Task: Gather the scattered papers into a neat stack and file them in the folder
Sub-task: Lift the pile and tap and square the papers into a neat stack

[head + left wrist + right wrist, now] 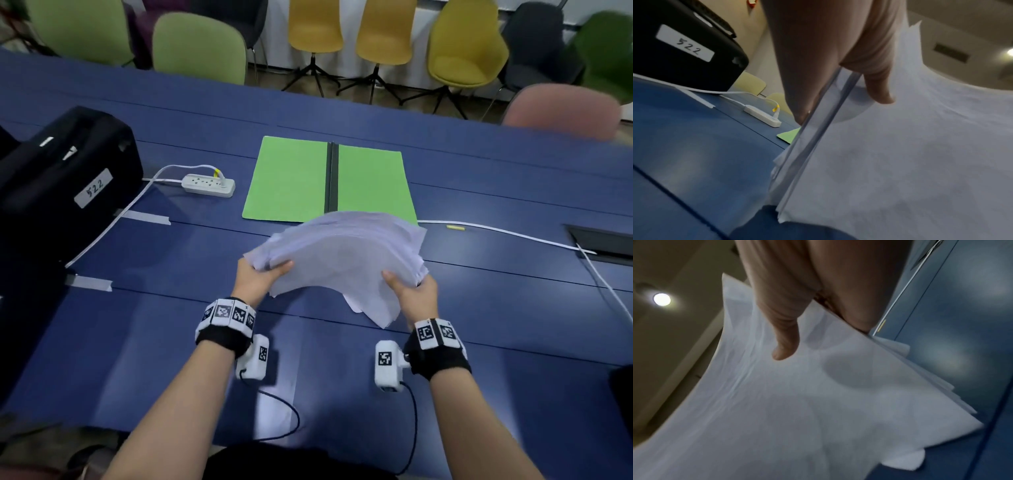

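A thick bundle of white papers [342,260] arches above the blue table, its edges uneven and fanned. My left hand [260,275] grips its left edge, thumb on top and fingers underneath. My right hand [409,291] grips the right edge the same way. In the left wrist view the thumb presses on the papers [900,162]; in the right wrist view the thumb lies on the top sheet of the papers [797,402]. The green folder [294,178] lies open and flat just beyond the bundle, with a dark spine down its middle. A corner of the folder [788,135] shows past the papers.
A black case [68,171] with a white label stands at the left. A white power strip [208,185] and its cable lie left of the folder. Another white cable [513,234] runs to a table hatch [603,241] at the right. Chairs [383,31] line the far side.
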Tool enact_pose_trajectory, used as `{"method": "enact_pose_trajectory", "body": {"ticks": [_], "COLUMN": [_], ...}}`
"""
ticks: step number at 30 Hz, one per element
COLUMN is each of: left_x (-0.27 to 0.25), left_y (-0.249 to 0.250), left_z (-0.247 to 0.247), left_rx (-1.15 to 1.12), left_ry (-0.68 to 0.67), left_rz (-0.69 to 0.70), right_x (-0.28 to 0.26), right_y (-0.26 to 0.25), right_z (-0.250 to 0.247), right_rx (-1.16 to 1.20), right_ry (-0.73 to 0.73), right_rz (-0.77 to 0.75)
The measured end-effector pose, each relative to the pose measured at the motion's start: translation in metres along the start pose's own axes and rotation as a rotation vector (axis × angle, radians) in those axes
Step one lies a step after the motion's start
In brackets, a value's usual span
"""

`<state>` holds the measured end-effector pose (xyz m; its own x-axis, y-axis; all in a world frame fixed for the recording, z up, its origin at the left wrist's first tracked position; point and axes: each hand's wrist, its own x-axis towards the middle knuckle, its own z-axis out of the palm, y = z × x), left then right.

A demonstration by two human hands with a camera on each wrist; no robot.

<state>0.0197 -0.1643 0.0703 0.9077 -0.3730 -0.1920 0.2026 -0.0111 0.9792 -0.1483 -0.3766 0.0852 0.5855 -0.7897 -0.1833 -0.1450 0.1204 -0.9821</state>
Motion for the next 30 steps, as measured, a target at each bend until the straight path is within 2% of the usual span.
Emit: {"method": "enact_pose_trajectory", "body": {"ticks": [3,5,7,9,11,14,18,23,27,30], "left_x": [0.012,0.020,0.025,0.027,0.027,0.024,0.017,0.010,0.011,0.012], "left_y": [0.009,0.011,0.012,0.013,0.013,0.019,0.024,0.005,0.003,0.005], "left_z": [-0.009,-0.016,-0.019,-0.018,-0.013,-0.006,-0.013,-0.017,-0.010,-0.007], "left_rx": [-0.047,-0.027,-0.009,0.023,0.049,0.006,0.011,0.136,0.096,0.099], "left_ry": [-0.031,-0.051,-0.071,-0.091,-0.078,-0.043,-0.090,-0.157,-0.085,0.012], "left_rz": [-0.020,-0.045,-0.061,-0.046,-0.018,0.000,0.013,-0.029,-0.047,-0.038], "right_x": [0.012,0.018,0.020,0.018,0.017,0.018,0.018,0.015,0.016,0.015], "right_y": [-0.008,-0.005,0.004,0.011,0.009,-0.007,-0.021,0.014,0.031,0.048], "right_z": [-0.012,-0.017,-0.018,-0.016,-0.008,0.002,-0.009,-0.020,-0.027,-0.034], "right_rx": [0.021,-0.008,-0.133,-0.187,-0.181,-0.195,-0.067,-0.137,-0.130,-0.313], "right_ry": [-0.022,-0.076,-0.119,-0.059,0.021,0.107,0.082,-0.001,-0.025,-0.146], "right_rz": [0.002,0.086,0.178,0.210,0.146,-0.027,-0.176,0.034,0.147,0.286]}}
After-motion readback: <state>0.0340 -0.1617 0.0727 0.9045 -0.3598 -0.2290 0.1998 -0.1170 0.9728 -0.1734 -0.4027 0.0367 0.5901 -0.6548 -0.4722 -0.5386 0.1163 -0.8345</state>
